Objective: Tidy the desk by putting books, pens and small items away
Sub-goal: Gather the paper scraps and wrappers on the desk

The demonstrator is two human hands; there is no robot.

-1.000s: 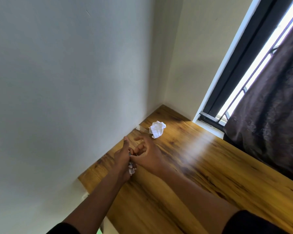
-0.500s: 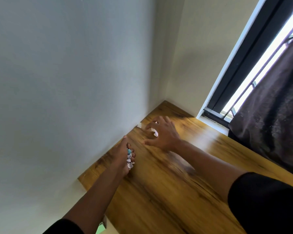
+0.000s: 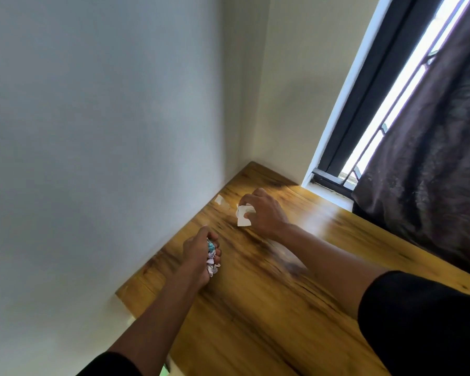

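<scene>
My left hand is curled round a wad of crumpled paper scraps, white with a bit of teal, just above the wooden desk near the wall. My right hand reaches further back and grips a crumpled white paper, part of which sticks out below the fingers. A small pale scrap lies on the desk by the wall, just left of my right hand.
A pale wall runs along the desk's left edge and meets the corner. A window with a dark frame and a dark curtain stands at the right, the curtain hanging over the desk's far right side.
My right hand left the left hand, reached back to the crumpled white paper and closed on it, lifting it slightly. My left hand kept its wad of scraps.
</scene>
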